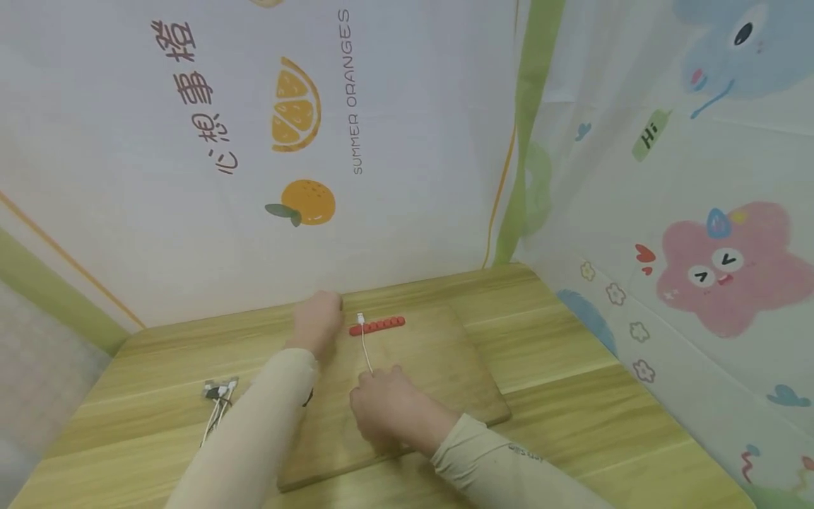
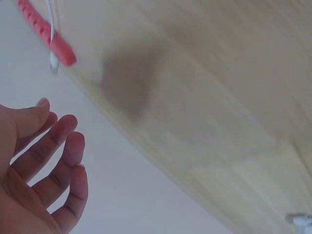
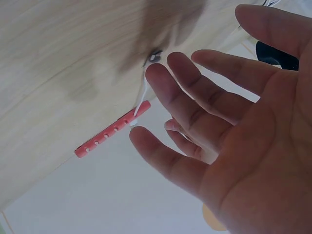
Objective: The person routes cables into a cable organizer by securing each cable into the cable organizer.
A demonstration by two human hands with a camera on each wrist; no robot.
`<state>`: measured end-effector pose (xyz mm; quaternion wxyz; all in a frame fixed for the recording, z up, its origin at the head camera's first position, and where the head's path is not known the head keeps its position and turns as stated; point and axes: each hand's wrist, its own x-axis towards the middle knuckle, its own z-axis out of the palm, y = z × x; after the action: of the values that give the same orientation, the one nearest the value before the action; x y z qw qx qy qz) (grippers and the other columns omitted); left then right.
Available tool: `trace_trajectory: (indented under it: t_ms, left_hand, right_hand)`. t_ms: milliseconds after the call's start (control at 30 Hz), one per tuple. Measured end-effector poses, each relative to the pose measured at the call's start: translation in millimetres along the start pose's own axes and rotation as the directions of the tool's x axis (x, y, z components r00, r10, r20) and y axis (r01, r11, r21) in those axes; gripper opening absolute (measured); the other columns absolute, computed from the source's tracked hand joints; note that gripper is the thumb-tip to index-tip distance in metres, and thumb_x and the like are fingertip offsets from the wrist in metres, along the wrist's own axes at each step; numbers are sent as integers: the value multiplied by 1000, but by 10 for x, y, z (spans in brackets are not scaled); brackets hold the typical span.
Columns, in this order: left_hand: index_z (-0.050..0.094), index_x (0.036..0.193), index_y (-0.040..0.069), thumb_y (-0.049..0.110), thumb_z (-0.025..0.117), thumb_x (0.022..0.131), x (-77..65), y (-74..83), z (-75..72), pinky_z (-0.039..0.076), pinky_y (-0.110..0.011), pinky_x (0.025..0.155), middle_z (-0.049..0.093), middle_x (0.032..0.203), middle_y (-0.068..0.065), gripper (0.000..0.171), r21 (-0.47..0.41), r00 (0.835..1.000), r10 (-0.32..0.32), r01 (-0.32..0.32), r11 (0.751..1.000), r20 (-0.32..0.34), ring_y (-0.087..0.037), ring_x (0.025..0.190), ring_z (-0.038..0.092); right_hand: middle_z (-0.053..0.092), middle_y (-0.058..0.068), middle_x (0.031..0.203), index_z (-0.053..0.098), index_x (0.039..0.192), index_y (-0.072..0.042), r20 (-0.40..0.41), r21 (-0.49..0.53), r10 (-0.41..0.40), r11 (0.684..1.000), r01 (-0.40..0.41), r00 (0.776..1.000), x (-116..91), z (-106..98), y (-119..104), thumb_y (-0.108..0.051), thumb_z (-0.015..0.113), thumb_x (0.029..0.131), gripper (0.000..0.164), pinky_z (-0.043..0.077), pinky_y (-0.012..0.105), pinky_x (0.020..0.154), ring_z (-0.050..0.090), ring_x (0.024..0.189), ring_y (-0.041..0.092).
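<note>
A red cable clip strip [image 1: 384,324] with several slots lies near the far edge of a wooden board [image 1: 439,367]. One white USB cable [image 1: 365,348] sits in the slot at its left end, the plug pointing to the wall. My left hand [image 2: 41,170] hovers left of the strip, fingers loosely bent and holding nothing. Over the near part of the board is my right hand [image 3: 234,126], its fingers spread and relaxed, nothing gripped. The cable runs from the strip toward this hand, which hides its lower part in the head view.
A bundle of cables with white and dark plugs [image 1: 219,390] lies on the wood-grain table [image 1: 152,367], left of the board. Behind the table hangs a white cloth [image 1: 407,212] with orange prints. Another printed cloth [image 1: 687,177] hangs on the right.
</note>
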<state>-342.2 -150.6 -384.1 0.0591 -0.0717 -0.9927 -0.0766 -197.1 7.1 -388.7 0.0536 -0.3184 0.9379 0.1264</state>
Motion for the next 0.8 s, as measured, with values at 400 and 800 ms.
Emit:
trace_trajectory:
  t_ms: [400, 800]
  left_hand:
    - [45, 64, 16, 9, 65, 90, -122, -429, -482, 30, -29, 52, 39, 61, 5, 34, 60, 998, -5, 2, 998, 59, -15, 60, 36]
    - [47, 67, 15, 4, 55, 89, -517, -914, -782, 30, -29, 54, 37, 61, 4, 26, 79, 996, -5, -2, 997, 90, -14, 59, 33]
  right_hand:
    - [67, -1, 129, 72, 126, -21, -4, 4, -13, 1000, 13, 1000, 20, -75, -121, -39, 61, 103, 31, 46, 57, 116, 64, 122, 21]
    - [64, -4, 141, 69, 135, -23, -43, 22, -77, 997, 78, 996, 12, -159, -277, -41, 53, 108, 36, 43, 58, 119, 61, 133, 18]
